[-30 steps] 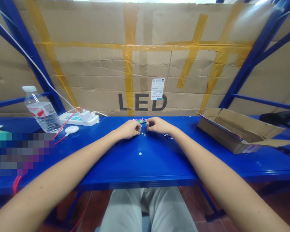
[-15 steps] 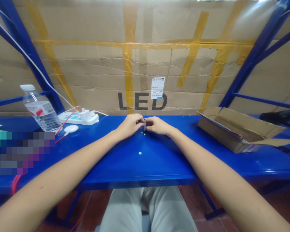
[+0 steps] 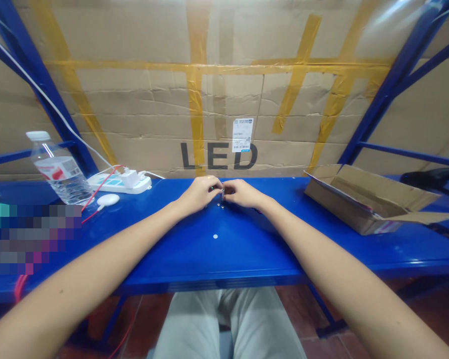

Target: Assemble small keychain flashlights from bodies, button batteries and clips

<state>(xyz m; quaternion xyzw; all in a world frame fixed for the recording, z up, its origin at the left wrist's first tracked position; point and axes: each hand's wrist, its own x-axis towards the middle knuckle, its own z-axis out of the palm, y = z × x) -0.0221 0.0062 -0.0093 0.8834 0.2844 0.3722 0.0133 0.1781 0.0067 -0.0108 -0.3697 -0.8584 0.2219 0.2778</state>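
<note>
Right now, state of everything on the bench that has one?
water bottle: upright, cap on.
cardboard box: open, flaps out.
power strip: charger plugged in.
left hand: fingertips pinched on small part.
right hand: pinched on the same small part.
white disc: lying loose on the table.

At left I see a water bottle [image 3: 56, 169] near a white power strip [image 3: 121, 182]. At right an open cardboard box [image 3: 370, 205] lies on the blue table [image 3: 247, 259], before a taped cardboard wall [image 3: 134, 109].
</note>
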